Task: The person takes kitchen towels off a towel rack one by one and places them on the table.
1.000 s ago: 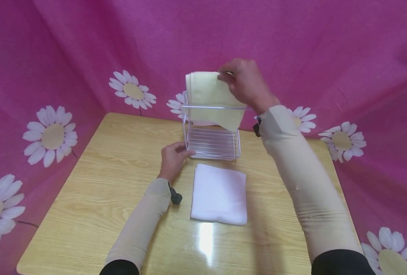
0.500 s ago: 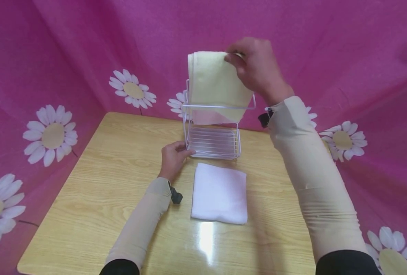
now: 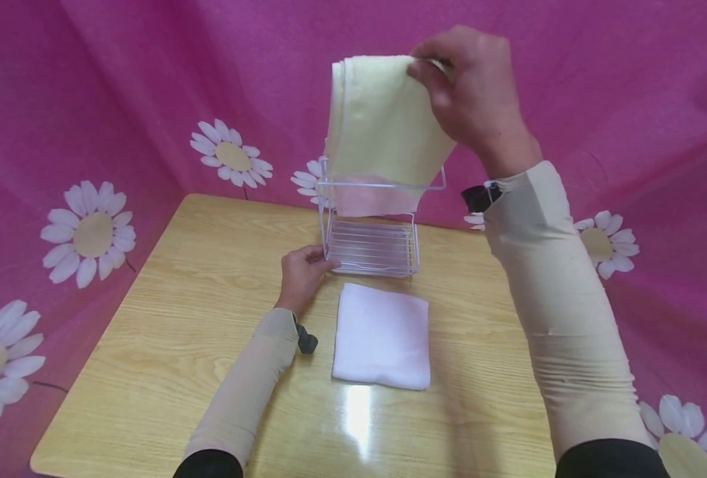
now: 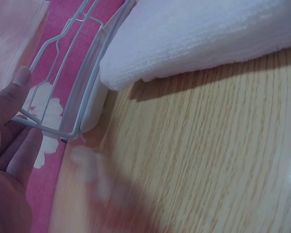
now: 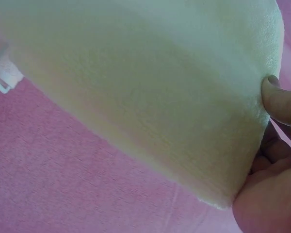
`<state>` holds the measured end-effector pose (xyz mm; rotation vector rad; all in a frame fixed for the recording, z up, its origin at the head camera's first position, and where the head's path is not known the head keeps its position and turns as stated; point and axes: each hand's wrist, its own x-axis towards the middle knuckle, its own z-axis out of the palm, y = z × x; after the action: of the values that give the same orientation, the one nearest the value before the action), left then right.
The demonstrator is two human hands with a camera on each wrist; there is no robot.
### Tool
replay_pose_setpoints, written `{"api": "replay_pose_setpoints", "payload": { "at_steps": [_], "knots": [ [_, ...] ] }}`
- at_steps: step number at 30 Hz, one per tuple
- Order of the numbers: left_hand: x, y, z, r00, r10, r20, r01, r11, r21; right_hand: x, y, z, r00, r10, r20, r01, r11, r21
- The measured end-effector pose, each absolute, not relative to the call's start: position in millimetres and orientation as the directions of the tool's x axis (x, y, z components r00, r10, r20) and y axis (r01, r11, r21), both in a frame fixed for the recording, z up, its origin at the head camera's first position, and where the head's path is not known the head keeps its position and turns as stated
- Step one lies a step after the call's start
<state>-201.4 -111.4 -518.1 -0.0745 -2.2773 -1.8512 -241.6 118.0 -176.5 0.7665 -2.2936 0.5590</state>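
My right hand (image 3: 478,86) pinches the top edge of a folded pale yellow towel (image 3: 383,119), raised high over a white wire rack (image 3: 372,271). In the right wrist view the thumb presses on the yellow towel (image 5: 150,92) near its edge, with the other fingers behind it. Below the yellow towel, a pink towel (image 3: 372,201) shows behind the rack's upper front bar. At the rack's lower left corner, my left hand (image 3: 301,275) grips the frame. The left wrist view has its thumb and fingers around the thin wire (image 4: 56,131).
A folded white towel (image 3: 382,337) lies flat on the wooden table (image 3: 210,279), just in front of the rack. Pink curtain (image 3: 150,66) with large daisies encloses the table behind and at both sides.
My right hand has lifted the yellow towel up and slightly right, uncovering more of the pink towel. The left hand, the rack and the white towel have stayed put.
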Motion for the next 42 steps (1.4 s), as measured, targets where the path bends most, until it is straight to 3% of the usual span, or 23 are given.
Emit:
{"api": "replay_pose_setpoints", "payload": {
  "at_steps": [13, 23, 37, 42],
  "knots": [
    [-201, -113, -521, -0.982, -0.084, 0.172, 0.15, 0.218, 0.964, -219, 124, -157, -0.5, -0.427, 0.753, -0.679, 0.733, -0.035],
    [-201, -111, -520, -0.98, -0.094, 0.173, 0.15, 0.212, 0.966, -196, 136, -153, -0.519, -0.369, 0.771, -0.635, 0.77, -0.059],
    [-201, -114, -522, -0.975, -0.096, 0.202, 0.178, 0.218, 0.96, -172, 164, -171, -0.589, -0.188, 0.786, -0.559, 0.797, -0.229],
    [-200, -113, -521, -0.978, -0.104, 0.181, 0.157, 0.208, 0.965, -168, 175, -180, -0.553, -0.247, 0.796, -0.598, 0.782, -0.173]
  ]
}}
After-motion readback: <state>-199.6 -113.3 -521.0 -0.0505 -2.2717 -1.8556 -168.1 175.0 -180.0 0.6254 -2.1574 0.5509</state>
